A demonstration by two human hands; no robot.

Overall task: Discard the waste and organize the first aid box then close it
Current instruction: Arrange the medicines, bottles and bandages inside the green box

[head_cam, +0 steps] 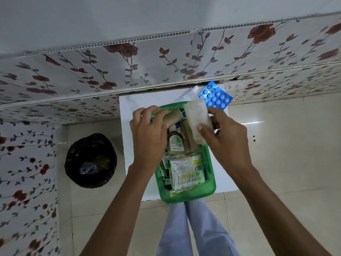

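An open green first aid box sits on a small white table. Over its far end, my left hand grips a brown cardboard tube. My right hand holds a white gauze roll beside it. Inside the box lie a small clear bottle, another brown tube, a packet of cotton swabs and several sachets. A blue blister strip of tablets and a white tube lie on the table behind the box. No lid is visible.
A bin lined with a black bag stands on the tiled floor left of the table, with some waste in it. A floral-patterned wall runs behind and to the left. My legs are below the table's near edge.
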